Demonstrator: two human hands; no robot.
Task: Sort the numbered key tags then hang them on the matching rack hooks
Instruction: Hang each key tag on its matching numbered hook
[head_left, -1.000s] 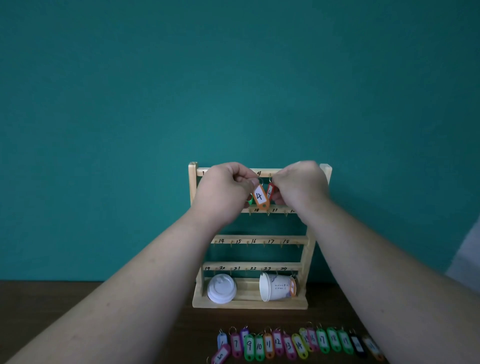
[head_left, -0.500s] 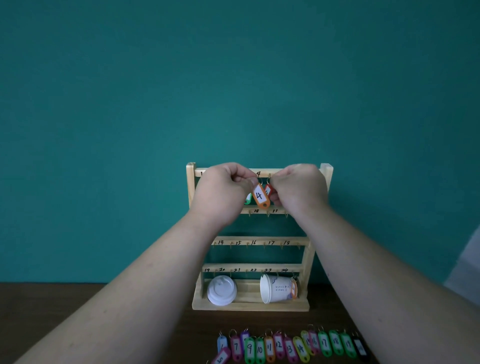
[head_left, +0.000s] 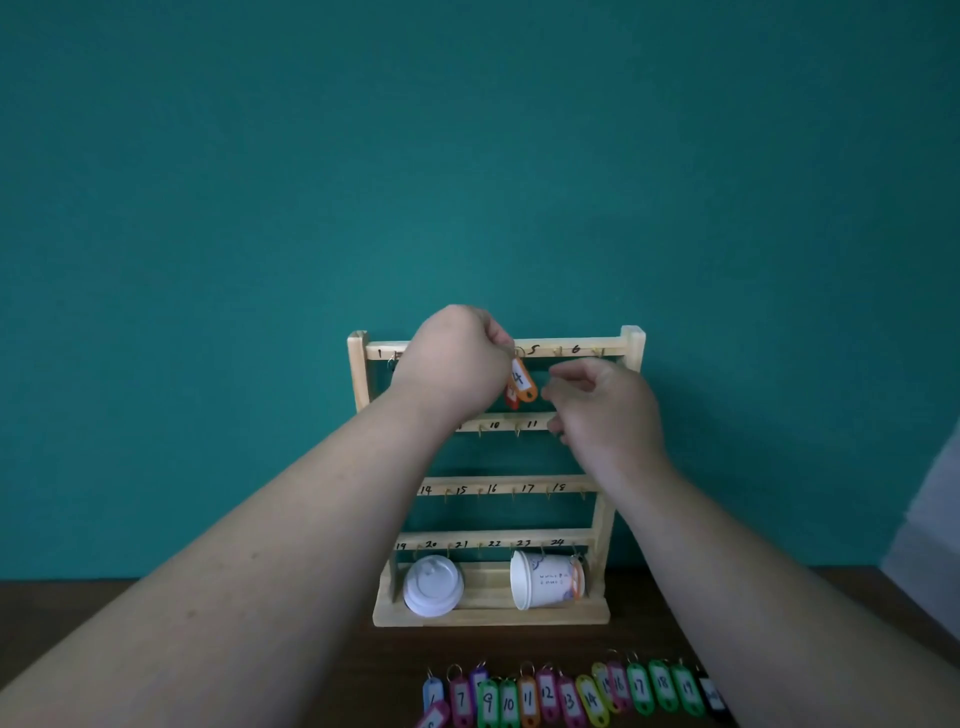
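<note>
Teal wall (head_left: 208, 208) behind, dark wood bench (head_left: 493, 644) below w/ a wooden rack (head_left: 358, 374) standing on it, rails numbered by hand. L hand (head_left: 457, 358) is up at the top rail, fingers curled, pinching the ring end of orange tag no. 4 (head_left: 522, 379), which hangs down just left of the "5" mark; can't tell if the ring is on a hook. Red tag (head_left: 511, 401) peeks out behind it. R hand (head_left: 605, 410) sits just right of the tags, apart from them, fingers loosely curled, holding nothing. On the rack base: white lid (head_left: 432, 584) at left, paper cup (head_left: 545, 579) on its side at right. Row of coloured tags (head_left: 566, 696) lies along the bench front
</note>
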